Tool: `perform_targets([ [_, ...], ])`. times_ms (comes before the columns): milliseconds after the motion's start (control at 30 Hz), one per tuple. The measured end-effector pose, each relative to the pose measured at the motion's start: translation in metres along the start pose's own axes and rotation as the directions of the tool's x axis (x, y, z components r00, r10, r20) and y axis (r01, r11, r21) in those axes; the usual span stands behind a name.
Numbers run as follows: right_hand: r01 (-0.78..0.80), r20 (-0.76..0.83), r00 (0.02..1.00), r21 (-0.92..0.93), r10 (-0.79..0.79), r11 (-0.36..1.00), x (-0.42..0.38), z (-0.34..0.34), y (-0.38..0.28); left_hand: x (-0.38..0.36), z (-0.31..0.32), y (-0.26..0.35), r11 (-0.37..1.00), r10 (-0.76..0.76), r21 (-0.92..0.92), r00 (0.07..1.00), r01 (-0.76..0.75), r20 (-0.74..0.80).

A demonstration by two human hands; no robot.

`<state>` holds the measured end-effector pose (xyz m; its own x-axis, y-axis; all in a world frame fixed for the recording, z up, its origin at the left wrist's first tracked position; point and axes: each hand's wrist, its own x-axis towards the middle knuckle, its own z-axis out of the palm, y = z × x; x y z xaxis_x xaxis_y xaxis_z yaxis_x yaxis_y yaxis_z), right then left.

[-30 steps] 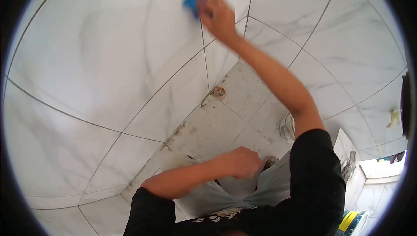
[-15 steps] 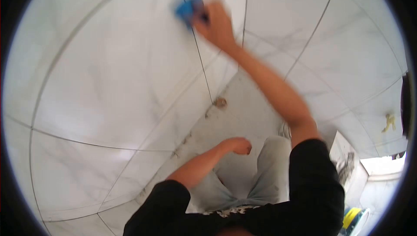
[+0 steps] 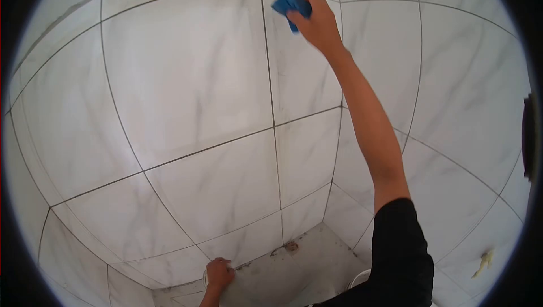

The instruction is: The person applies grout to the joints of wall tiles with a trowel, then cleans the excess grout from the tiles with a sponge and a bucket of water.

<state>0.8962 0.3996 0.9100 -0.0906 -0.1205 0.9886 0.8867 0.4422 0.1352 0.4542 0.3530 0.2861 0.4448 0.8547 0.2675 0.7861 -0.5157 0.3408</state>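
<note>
My right hand (image 3: 321,21) reaches high on the tiled wall (image 3: 186,75), its fingers closed around a crumpled blue cloth (image 3: 291,6). The cloth is at the wall near the top, just right of a dark vertical grout line and left of the corner. Low in the view, my left hand (image 3: 219,273) is near the foot of the same wall. Its fingers are curled in, and nothing shows in them, though the palm side is hidden.
A second tiled wall (image 3: 379,69) meets the first at a corner on the right. Below lies a grey, dirty floor (image 3: 266,279) with a small brownish round spot (image 3: 291,246) by the wall. A round pale rim (image 3: 361,277) shows beside my sleeve. A yellowish fitting (image 3: 483,264) sits at lower right.
My view has tilted up the wall. My right hand has carried the blue cloth higher and to the right, across the vertical grout line. My left hand has moved from before my legs toward the wall's foot.
</note>
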Motion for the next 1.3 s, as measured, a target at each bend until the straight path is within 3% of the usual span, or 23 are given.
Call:
perform_targets([
  [67,-0.054,-0.012,0.998,0.008,0.054,0.999,0.055,0.027,0.016,0.009,0.006,0.009,0.92,-0.362,-0.172,0.932,0.352,-0.025],
  [100,-0.037,-0.018,0.999,0.028,0.038,0.999,0.079,0.041,0.021,0.014,0.0,0.021,0.915,-0.374,-0.182,0.926,0.361,-0.046],
  [167,-0.062,-0.035,0.998,-0.036,0.06,0.997,0.109,0.063,0.03,0.019,-0.028,0.064,0.972,-0.22,0.074,0.974,0.224,-0.061],
  [300,0.053,-0.05,0.997,-0.141,-0.061,0.989,0.131,0.105,0.049,0.048,-0.09,0.137,0.997,-0.054,0.066,0.989,0.045,0.136],
  [367,0.085,0.132,0.99,-0.234,-0.055,0.968,0.121,0.107,0.05,0.053,-0.093,0.158,0.872,0.176,-0.489,0.93,0.006,0.324],
  [400,0.168,0.319,0.945,-0.274,-0.076,0.947,0.126,0.089,0.049,0.058,-0.099,0.17,0.869,0.173,-0.494,0.928,0.014,0.331],
  [433,0.13,0.471,0.882,-0.296,0.026,0.946,0.14,0.078,0.048,0.066,-0.106,0.186,0.9,0.324,-0.409,0.862,-0.153,0.391],
  [500,0.112,0.373,0.927,-0.181,-0.038,0.977,0.154,0.057,0.029,0.091,-0.121,0.215,0.851,0.522,-0.347,0.705,-0.394,0.481],
  [533,0.128,0.365,0.931,-0.281,-0.017,0.951,0.171,0.052,0.028,0.104,-0.124,0.232,0.809,0.588,-0.372,0.639,-0.455,0.496],
  [567,0.017,0.395,0.919,-0.071,0.012,0.997,0.159,0.037,0.007,0.119,-0.122,0.247,0.77,0.638,-0.428,0.573,-0.474,0.514],
  [633,0.172,0.25,0.963,-0.28,-0.101,0.944,0.135,0.084,0.053,0.138,-0.095,0.262,0.719,0.695,-0.493,0.482,-0.491,0.534],
  [767,0.167,0.18,0.975,-0.187,-0.133,0.968,-0.045,0.091,0.035,0.145,-0.022,0.263,0.656,0.753,-0.593,0.362,-0.466,0.549],
  [833,0.16,0.583,0.811,-0.147,-0.045,0.976,-0.127,0.054,0.01,0.128,0.002,0.252,0.652,0.755,-0.586,0.337,-0.481,0.563],
  [867,0.159,0.588,0.808,-0.148,-0.042,0.976,-0.13,0.039,0.009,0.119,0.01,0.247,0.637,0.737,-0.53,0.243,-0.56,0.63],
  [900,0.107,0.716,0.696,-0.16,0.041,0.981,-0.124,0.022,0.004,0.111,0.015,0.241,0.61,0.699,-0.471,0.153,-0.637,0.698],
  [933,0.055,0.815,0.567,-0.186,0.122,0.981,-0.113,0.01,-0.005,0.108,0.022,0.234,0.61,0.694,-0.467,0.147,-0.64,0.705],
  [1000,0.087,0.441,0.897,-0.186,0.004,0.979,-0.043,0.016,0.012,0.106,0.04,0.234,0.587,0.701,-0.542,0.044,-0.601,0.712],
  [1067,0.35,0.076,0.936,-0.104,-0.344,0.931,0.034,0.031,0.022,0.106,0.045,0.243,0.602,0.689,-0.52,0.064,-0.605,0.722],
  [1100,0.269,0.109,0.959,-0.048,-0.263,0.962,0.058,0.042,0.029,0.107,0.045,0.246,0.619,0.675,-0.495,0.091,-0.61,0.732],
  [1133,0.36,-0.123,0.92,-0.114,-0.373,0.926,0.076,0.055,0.024,0.108,0.04,0.249,0.624,0.673,-0.502,0.085,-0.6,0.735],
  [1167,0.345,-0.115,0.927,-0.11,-0.357,0.932,0.069,0.069,0.029,0.111,0.03,0.252,0.63,0.661,-0.463,0.116,-0.623,0.742],
  [1233,0.244,0.161,0.961,-0.109,-0.225,0.964,0.046,0.092,0.041,0.116,0.023,0.256,0.635,0.653,-0.439,0.138,-0.636,0.745],
  [1300,0.246,0.035,0.969,-0.05,-0.245,0.968,-0.037,0.101,0.038,0.116,0.024,0.254,0.664,0.662,-0.445,0.195,-0.601,0.723],
])
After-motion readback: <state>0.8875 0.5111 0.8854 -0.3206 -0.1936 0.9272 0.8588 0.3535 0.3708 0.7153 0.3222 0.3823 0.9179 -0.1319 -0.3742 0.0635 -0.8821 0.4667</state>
